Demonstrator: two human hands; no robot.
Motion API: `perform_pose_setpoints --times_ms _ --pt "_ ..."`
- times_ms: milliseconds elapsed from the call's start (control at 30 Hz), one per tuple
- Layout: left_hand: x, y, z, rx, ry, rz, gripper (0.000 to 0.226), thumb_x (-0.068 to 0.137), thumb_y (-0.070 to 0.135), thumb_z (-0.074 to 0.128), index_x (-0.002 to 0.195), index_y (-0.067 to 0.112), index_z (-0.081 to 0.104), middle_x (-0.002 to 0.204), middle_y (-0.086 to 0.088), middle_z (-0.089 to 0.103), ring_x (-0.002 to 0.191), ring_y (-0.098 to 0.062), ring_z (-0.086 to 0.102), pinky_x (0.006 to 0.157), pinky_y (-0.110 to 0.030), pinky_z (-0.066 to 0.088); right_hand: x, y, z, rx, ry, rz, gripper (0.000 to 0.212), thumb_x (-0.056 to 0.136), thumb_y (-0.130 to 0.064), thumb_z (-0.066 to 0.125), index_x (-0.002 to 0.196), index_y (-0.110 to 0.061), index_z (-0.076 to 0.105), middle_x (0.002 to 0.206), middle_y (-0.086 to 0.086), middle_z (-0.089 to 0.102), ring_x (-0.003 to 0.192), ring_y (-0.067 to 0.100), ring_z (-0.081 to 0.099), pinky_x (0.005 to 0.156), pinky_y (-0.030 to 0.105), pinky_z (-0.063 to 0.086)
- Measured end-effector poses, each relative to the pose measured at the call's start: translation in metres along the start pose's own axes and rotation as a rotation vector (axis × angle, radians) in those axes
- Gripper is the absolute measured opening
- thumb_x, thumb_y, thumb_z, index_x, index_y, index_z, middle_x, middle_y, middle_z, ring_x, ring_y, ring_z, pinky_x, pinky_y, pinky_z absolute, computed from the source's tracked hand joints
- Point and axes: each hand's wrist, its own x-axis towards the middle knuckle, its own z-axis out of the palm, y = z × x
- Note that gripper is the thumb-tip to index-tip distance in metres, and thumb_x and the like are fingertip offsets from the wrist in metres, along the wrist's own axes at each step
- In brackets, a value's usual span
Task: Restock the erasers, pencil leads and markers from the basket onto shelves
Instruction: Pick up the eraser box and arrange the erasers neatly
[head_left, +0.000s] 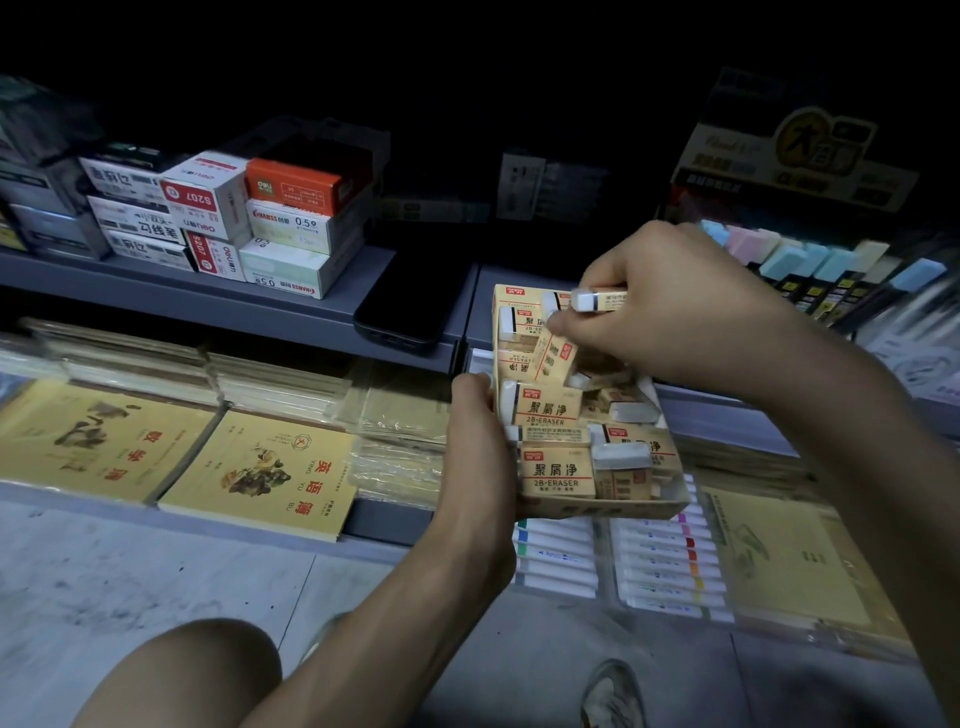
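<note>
My left hand grips the left side of an open cardboard eraser box, held tilted in front of the shelves. Several tan-sleeved 2B erasers lie jumbled inside it. My right hand hovers over the box's far end, pinching two erasers: one white-ended eraser sticks out between the fingers, another eraser hangs under the thumb. Marker sets in clear packs lie on the low shelf below the box. Boxes of 0.5 pencil leads are stacked on the upper shelf at left.
A black phone lies on the grey upper shelf beside the lead boxes. Yellow exercise books cover the lower shelf at left. Pastel erasers in a display stand at right. My knee and a shoe show on the grey floor below.
</note>
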Motion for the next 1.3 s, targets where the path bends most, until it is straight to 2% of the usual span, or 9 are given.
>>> perform_pose_setpoints --times_ms 233,367,500,700,867,933,1067,1200,1300 --pt "0.000 -0.001 0.000 -0.007 -0.008 -0.001 0.062 0.106 0.049 0.022 0.117 0.005 0.064 0.092 -0.007 0.077 0.079 -0.021 0.075 0.061 -0.033 0.059 0.002 0.003 0.003 0.118 0.035 0.110 0.034 0.089 -0.045 0.074 0.068 -0.019 0.075 0.061 -0.006 0.070 0.062 0.010 0.066 0.053 0.030 0.047" --pt "0.001 -0.002 -0.001 -0.003 -0.007 0.009 0.060 0.106 0.049 0.023 0.110 0.007 0.067 0.087 -0.005 0.077 0.074 -0.020 0.075 0.058 -0.031 0.059 0.001 -0.001 0.022 0.232 0.109 0.234 0.031 0.090 -0.045 0.074 0.073 -0.019 0.078 0.056 -0.005 0.068 0.056 0.009 0.064 0.051 0.025 0.039" --pt "0.002 -0.002 0.000 -0.005 -0.006 -0.003 0.056 0.106 0.049 0.023 0.099 0.019 0.070 0.086 -0.003 0.079 0.073 -0.019 0.076 0.057 -0.030 0.059 -0.005 -0.004 0.032 0.005 0.146 0.274 0.040 0.088 -0.058 0.070 0.103 -0.022 0.079 0.062 -0.005 0.064 0.068 0.017 0.065 0.051 0.026 0.035" --pt "0.002 -0.002 0.000 -0.008 0.004 0.004 0.060 0.106 0.049 0.022 0.111 0.014 0.070 0.094 -0.007 0.079 0.077 -0.020 0.076 0.057 -0.031 0.058 -0.009 -0.004 0.031 -0.113 0.107 0.255 0.041 0.086 -0.061 0.071 0.101 -0.024 0.078 0.061 -0.005 0.063 0.069 0.019 0.063 0.057 0.029 0.040" --pt "-0.001 0.000 0.000 -0.001 -0.024 0.022 0.055 0.106 0.049 0.024 0.098 0.019 0.069 0.081 -0.001 0.076 0.068 -0.015 0.074 0.052 -0.027 0.056 -0.010 0.011 0.008 0.024 -0.149 0.147 0.018 0.089 -0.044 0.074 0.080 -0.029 0.079 0.083 -0.009 0.077 0.079 0.010 0.070 0.076 0.041 0.059" --pt "-0.002 0.002 0.000 0.010 -0.030 0.031 0.051 0.106 0.048 0.029 0.092 0.020 0.069 0.079 -0.001 0.074 0.067 -0.016 0.073 0.053 -0.027 0.056 -0.012 0.013 0.004 -0.039 -0.221 0.112 0.016 0.084 -0.044 0.079 0.093 -0.031 0.080 0.097 -0.009 0.077 0.091 0.011 0.069 0.083 0.042 0.058" --pt "-0.004 0.005 0.001 0.018 -0.026 0.023 0.042 0.104 0.046 0.040 0.086 0.022 0.069 0.083 -0.007 0.073 0.071 -0.022 0.072 0.061 -0.033 0.058 -0.011 0.013 0.007 -0.174 -0.180 0.078 0.047 0.076 -0.055 0.082 0.117 -0.035 0.074 0.112 -0.011 0.070 0.097 0.014 0.063 0.082 0.038 0.055" --pt "-0.004 0.005 0.001 0.015 -0.024 0.018 0.045 0.105 0.047 0.036 0.098 0.019 0.070 0.085 -0.006 0.077 0.072 -0.021 0.075 0.056 -0.031 0.058 -0.012 0.009 0.009 -0.162 -0.139 0.067 0.041 0.074 -0.061 0.081 0.102 -0.032 0.073 0.091 -0.013 0.065 0.079 0.010 0.058 0.064 0.032 0.044" --pt "-0.005 0.005 0.002 0.008 -0.024 0.012 0.049 0.104 0.049 0.033 0.103 0.016 0.069 0.085 -0.006 0.076 0.072 -0.020 0.074 0.055 -0.030 0.058 -0.012 0.003 0.017 -0.093 -0.077 0.116 0.041 0.077 -0.066 0.076 0.082 -0.025 0.074 0.067 -0.008 0.071 0.065 0.010 0.064 0.061 0.032 0.052"
